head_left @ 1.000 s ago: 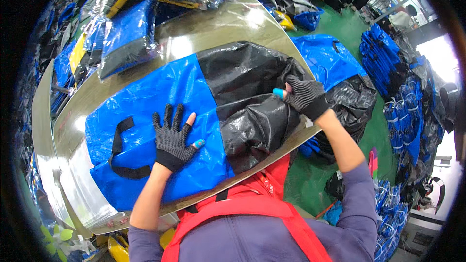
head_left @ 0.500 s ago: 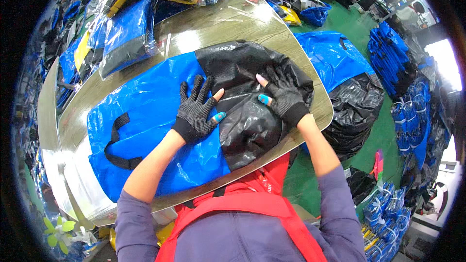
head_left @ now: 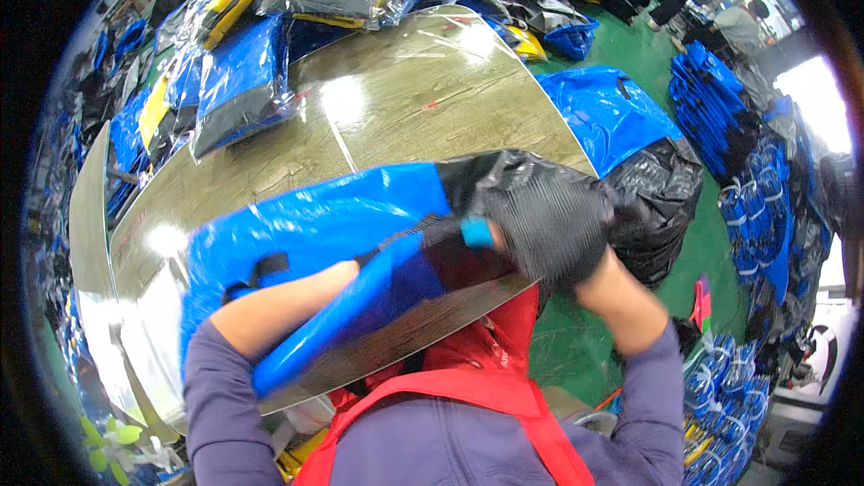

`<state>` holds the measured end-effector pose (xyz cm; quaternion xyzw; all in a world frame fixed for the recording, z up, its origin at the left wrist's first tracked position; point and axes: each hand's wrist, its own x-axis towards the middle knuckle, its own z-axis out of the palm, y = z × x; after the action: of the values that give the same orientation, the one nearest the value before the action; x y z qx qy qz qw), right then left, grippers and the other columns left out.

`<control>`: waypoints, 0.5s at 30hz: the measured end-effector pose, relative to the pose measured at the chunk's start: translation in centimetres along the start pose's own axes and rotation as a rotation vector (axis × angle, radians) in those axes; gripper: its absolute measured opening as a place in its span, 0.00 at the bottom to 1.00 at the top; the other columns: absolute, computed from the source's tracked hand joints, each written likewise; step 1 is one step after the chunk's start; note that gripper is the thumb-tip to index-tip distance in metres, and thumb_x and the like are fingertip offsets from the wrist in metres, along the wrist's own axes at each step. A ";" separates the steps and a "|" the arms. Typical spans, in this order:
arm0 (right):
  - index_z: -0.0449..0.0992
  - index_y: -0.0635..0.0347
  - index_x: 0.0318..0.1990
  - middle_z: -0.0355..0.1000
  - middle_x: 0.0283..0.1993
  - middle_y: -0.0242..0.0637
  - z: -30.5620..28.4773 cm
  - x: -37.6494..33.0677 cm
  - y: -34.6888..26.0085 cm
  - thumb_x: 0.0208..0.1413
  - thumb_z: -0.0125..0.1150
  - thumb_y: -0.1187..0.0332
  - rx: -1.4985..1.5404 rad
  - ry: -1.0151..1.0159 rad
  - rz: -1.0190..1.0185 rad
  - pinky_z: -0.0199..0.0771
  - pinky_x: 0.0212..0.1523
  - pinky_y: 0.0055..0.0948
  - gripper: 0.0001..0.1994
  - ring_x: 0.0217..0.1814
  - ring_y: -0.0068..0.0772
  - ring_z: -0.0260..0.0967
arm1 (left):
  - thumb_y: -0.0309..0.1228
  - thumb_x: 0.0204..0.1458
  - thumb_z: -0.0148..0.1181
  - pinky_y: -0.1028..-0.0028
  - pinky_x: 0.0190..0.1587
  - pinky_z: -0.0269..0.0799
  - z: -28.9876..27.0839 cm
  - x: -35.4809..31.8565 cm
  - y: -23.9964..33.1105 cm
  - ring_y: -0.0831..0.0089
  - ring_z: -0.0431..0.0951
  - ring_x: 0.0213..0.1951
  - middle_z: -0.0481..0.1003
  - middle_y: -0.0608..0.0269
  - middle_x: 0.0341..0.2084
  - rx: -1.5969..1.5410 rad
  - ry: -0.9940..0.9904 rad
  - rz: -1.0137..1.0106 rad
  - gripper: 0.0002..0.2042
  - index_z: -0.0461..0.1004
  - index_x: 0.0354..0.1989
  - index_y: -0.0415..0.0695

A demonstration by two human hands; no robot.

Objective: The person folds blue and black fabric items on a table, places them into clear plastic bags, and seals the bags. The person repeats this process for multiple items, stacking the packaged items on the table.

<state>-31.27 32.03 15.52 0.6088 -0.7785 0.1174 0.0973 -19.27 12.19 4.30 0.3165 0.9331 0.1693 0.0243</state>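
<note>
While the blue-and-black bag (head_left: 315, 202) lies along the near half of the table (head_left: 405, 90), its near side is turned up in a blue flap (head_left: 360, 301); the left forearm (head_left: 288, 306) crosses the bag's blue part, and the left hand (head_left: 402, 236) is all but hidden between that part and the flap, only a dark edge showing beyond the wrist; whether its fingers are spread or pinching, I cannot tell. At the black end of the bag, the right hand (head_left: 549, 227), in a dark ribbed glove, lies over the material; its thumb, with a blue tip (head_left: 477, 233), points left across the black part close to the flap's end; its other fingers are blurred, and I cannot tell whether they pinch the bag; black material shows just beyond them, on the side away from the person.
</note>
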 end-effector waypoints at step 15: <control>0.82 0.49 0.37 0.77 0.40 0.44 9.7 3.5 7.6 0.56 0.44 0.40 -0.070 -0.638 0.576 0.73 0.45 0.45 0.26 0.44 0.47 0.75 | 0.46 0.62 0.45 0.55 0.62 0.58 0.5 -39.8 -0.3 0.56 0.65 0.58 0.64 0.52 0.58 -1.482 0.608 -0.979 0.25 0.58 0.63 0.45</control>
<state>-39.55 27.58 6.84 0.3689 -0.9112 -0.0812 -0.1644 12.46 -11.70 1.31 -0.2651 0.5832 0.7666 0.0433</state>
